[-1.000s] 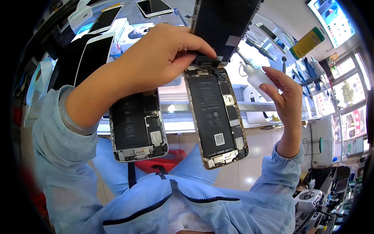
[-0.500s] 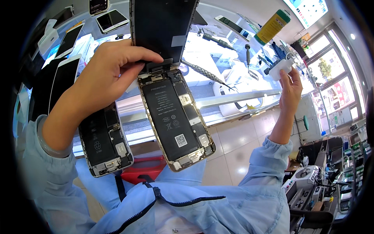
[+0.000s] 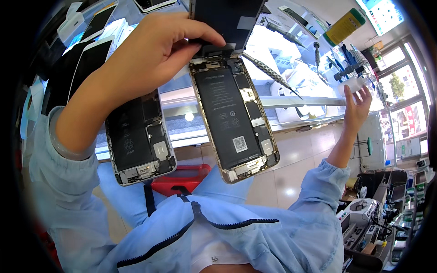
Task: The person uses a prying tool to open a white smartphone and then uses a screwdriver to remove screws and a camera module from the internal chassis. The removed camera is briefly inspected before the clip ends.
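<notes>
My left hand (image 3: 175, 50) grips the lower part of a raised black screen (image 3: 224, 20), its fingertips by the flex connectors at the top of an opened gold-edged phone (image 3: 221, 111). A second opened phone (image 3: 127, 136) lies left of it, partly hidden behind my wrist. My right hand (image 3: 357, 102) is out at the right end of the counter, fingers around a small white bottle (image 3: 350, 85). A patterned metal tool (image 3: 268, 73) lies diagonally right of the gold phone.
On the glass counter (image 3: 291, 101) are white phones (image 3: 98, 22), a yellow-green canister (image 3: 343, 27), screwdrivers (image 3: 317, 57) and blue-handled tools (image 3: 348, 57). Below are a red seat (image 3: 180, 179) and tiled floor. Electronic equipment (image 3: 359, 218) crowds the lower right, windows behind.
My right hand has carried the white bottle away from the gold phone toward the right end of the counter. My left hand stays on the raised screen; the whole view has shifted.
</notes>
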